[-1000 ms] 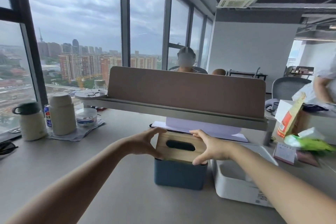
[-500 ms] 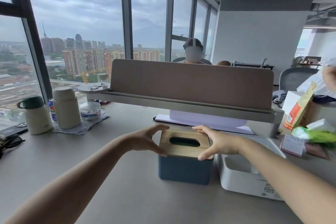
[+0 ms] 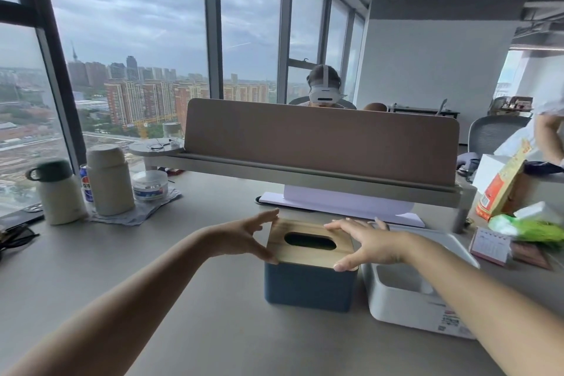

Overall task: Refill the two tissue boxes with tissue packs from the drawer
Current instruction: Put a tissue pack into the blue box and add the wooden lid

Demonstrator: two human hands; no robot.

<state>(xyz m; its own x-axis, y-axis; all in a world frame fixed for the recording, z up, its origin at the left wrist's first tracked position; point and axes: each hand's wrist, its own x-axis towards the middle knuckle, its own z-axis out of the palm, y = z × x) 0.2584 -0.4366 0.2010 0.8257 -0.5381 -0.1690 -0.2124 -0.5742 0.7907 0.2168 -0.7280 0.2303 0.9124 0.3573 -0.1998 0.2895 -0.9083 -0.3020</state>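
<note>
A blue tissue box [image 3: 308, 287] stands on the desk with its wooden slotted lid [image 3: 293, 255] lying flat on top; the slot looks dark. My left hand [image 3: 241, 238] is at the lid's left edge, thumb at the front corner, fingers spread. My right hand [image 3: 372, 244] hovers over the lid's right edge, thumb on the front corner, fingers splayed. Neither hand wraps the lid. A white tissue box [image 3: 406, 311] stands right beside the blue one, open on top, its inside looking empty. No drawer or tissue pack is in view.
Two cream flasks [image 3: 61, 192] [image 3: 110, 180] and a small tub stand at the left. A brown desk divider [image 3: 320, 144] runs behind the boxes, a person with a headset [image 3: 323, 92] beyond it. A snack carton [image 3: 500, 183], green packet [image 3: 531, 226] and small calendar [image 3: 491, 246] crowd the right.
The lid was tilted and pinched in both hands; it now lies flat on the blue box. Both hands have loosened, with fingers spreading off its edges.
</note>
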